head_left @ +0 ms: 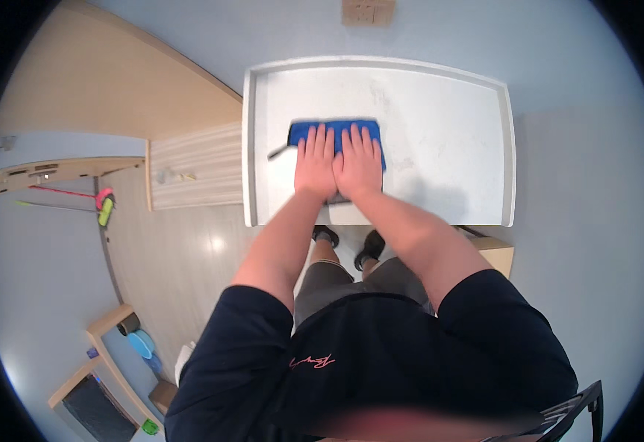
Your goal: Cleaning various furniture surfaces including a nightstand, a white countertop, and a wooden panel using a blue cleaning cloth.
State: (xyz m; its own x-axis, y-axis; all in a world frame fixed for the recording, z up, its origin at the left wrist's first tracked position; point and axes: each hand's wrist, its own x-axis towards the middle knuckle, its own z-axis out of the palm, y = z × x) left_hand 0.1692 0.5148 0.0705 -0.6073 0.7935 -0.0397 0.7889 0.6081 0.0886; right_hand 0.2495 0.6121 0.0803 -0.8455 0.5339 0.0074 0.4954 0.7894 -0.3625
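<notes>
A flat blue fabric item [347,127] with dark edging lies on the white tabletop, left of its middle. It looks like a pouch, but its exact kind is hard to make out. A short dark strap [278,152] sticks out from its left side. My left hand [315,163] rests flat on the item's left part, fingers stretched away from me. Beside it, thumbs close together, my right hand [360,160] lies flat on the right part. Much of the item is covered by both hands; a greyish bit shows near my wrists.
A raised white rim [377,62] runs round the table's back and sides. At the left stands a wooden cabinet [108,81]. Pink and green cleaning tools [105,205] lean by the left wall. A socket plate [367,12] is on the wall beyond the table.
</notes>
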